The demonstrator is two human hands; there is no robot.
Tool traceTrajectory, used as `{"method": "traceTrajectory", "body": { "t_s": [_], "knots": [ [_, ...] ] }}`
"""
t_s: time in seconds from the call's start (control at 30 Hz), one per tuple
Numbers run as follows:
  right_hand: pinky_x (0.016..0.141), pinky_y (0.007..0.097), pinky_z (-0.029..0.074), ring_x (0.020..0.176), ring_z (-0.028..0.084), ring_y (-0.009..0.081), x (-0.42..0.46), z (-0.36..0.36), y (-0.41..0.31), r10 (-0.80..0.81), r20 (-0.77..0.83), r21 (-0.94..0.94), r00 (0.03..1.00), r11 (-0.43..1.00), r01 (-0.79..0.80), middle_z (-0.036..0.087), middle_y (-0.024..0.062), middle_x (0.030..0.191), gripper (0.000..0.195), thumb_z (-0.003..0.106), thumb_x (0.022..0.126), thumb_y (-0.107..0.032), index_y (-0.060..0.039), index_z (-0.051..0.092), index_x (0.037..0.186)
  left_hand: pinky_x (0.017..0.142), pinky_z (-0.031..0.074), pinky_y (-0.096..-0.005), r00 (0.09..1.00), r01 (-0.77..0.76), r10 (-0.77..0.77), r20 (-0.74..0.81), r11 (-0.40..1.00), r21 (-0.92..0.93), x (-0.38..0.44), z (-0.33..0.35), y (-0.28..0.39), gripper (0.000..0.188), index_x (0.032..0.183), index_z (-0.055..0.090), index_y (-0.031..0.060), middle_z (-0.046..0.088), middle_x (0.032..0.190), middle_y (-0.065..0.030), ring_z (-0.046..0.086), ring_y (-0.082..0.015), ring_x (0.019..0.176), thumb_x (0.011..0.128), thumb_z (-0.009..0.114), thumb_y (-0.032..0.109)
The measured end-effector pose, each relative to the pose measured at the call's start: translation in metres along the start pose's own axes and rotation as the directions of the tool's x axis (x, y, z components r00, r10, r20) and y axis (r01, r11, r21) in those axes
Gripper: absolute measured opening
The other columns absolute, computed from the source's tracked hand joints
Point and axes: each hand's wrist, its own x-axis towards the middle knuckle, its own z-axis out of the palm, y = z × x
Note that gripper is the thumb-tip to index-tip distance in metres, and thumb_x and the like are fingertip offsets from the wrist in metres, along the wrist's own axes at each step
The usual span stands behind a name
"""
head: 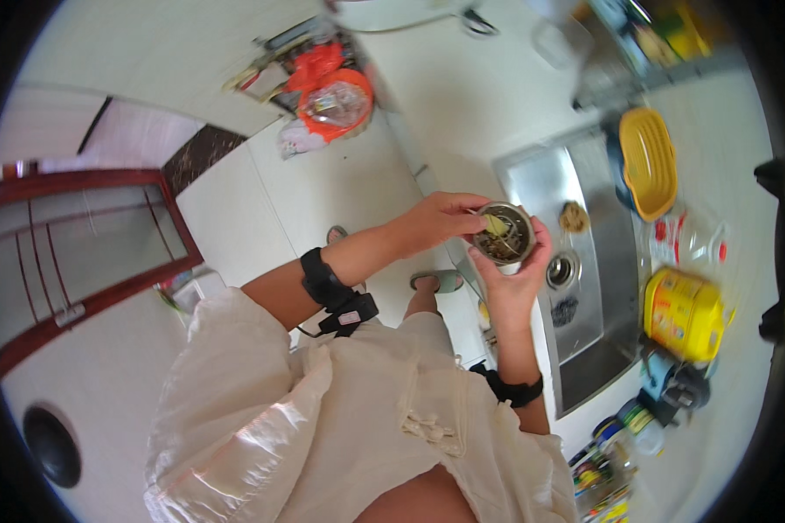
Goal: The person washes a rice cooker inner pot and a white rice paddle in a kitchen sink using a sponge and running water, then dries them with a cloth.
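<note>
Both my hands hold a round metal sink strainer basket [522,246] in front of me, near the sink's edge. Dark bits and thin pale strands lie inside it, along with a yellow-green scrap [495,225] that looks like vegetable. My left hand [441,221] grips the rim from the left, its thumb inside against the scrap. Around the right and lower side of the basket curl the fingers of my right hand [515,281]. The stainless steel sink [585,327] lies to the right, with its drain [562,269] uncovered.
In the sink are a brown scrubber [574,217] and dark steel wool [564,312]. Along its far side stand a yellow basket [651,163], a clear plastic bottle [697,238] and a yellow jug [683,314]. A bin with an orange-red liner [327,127] sits on the floor.
</note>
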Motion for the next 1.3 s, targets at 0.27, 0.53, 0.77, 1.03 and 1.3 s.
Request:
{"method": "traceTrajectory", "body": {
  "t_s": [0.27, 0.53, 0.77, 1.03, 1.3],
  "knots": [
    [0.092, 0.0333, 0.044, 0.108, 0.053, 0.0235, 0.047, 0.222, -0.001, 0.0, 0.335, -0.103, 0.942, 0.994, 0.036, 0.05, 0.0153, 0.117, 0.085, 0.079, 0.066, -0.009, 0.0004, 0.025, 0.131, 0.089, 0.046, -0.0292, 0.922, -0.039, -0.04, -0.385, 0.98, -0.196, -0.097, -0.183, 0.049, 0.036, 0.121, 0.055, -0.003, 0.061, 0.112, -0.0073, 0.057, -0.015, 0.102, 0.09, 0.056, 0.017],
    [0.09, 0.0332, 0.044, 0.106, 0.054, 0.0237, 0.145, 0.373, 0.068, -0.172, 0.32, -0.04, 0.932, 0.98, 0.195, 0.052, 0.016, 0.115, 0.082, 0.08, 0.066, -0.013, 0.0026, 0.028, 0.128, 0.087, 0.044, -0.0309, 0.79, -0.253, 0.056, -0.61, 0.937, -0.242, -0.067, -0.353, 0.028, 0.036, 0.114, 0.059, -0.0001, 0.061, 0.111, -0.0083, 0.056, -0.0153, 0.098, 0.092, 0.052, 0.027],
    [0.093, 0.0369, 0.042, 0.107, 0.052, 0.0269, 0.23, 0.449, 0.188, -0.299, 0.25, -0.1, 0.921, 0.938, 0.332, 0.05, 0.0167, 0.116, 0.081, 0.079, 0.066, -0.01, 0.0047, 0.032, 0.13, 0.085, 0.041, -0.0303, 0.68, -0.079, -0.092, -0.727, 0.977, -0.197, 0.022, -0.486, -0.048, 0.047, 0.099, 0.063, 0.0044, 0.061, 0.109, -0.0059, 0.053, -0.0134, 0.101, 0.092, 0.048, 0.048],
    [0.085, 0.0413, 0.047, 0.097, 0.06, 0.0307, 0.333, 0.501, 0.368, -0.196, 0.499, -0.617, 0.844, 0.604, 0.504, 0.059, 0.0172, 0.109, 0.078, 0.08, 0.065, -0.021, -0.002, 0.038, 0.129, 0.095, 0.028, -0.033, 0.863, -0.3, -0.009, -0.506, 0.796, -0.526, 0.105, -0.588, -0.13, 0.062, 0.11, 0.054, 0.0127, 0.055, 0.109, -0.0009, 0.044, -0.0158, 0.102, 0.092, 0.023, 0.064],
    [0.087, 0.0494, 0.039, 0.106, 0.051, 0.0382, 0.347, 0.488, 0.389, 0.111, 0.533, -0.764, 0.839, 0.49, 0.421, 0.055, 0.0213, 0.115, 0.083, 0.076, 0.065, -0.039, -0.002, 0.039, 0.13, 0.101, 0.024, -0.0444, 0.77, -0.259, -0.248, -0.588, 0.721, -0.643, 0.113, -0.586, -0.142, 0.062, 0.131, 0.043, 0.0143, 0.042, 0.132, -0.0007, 0.031, -0.019, 0.123, 0.094, 0.023, 0.06]
  ]
}}
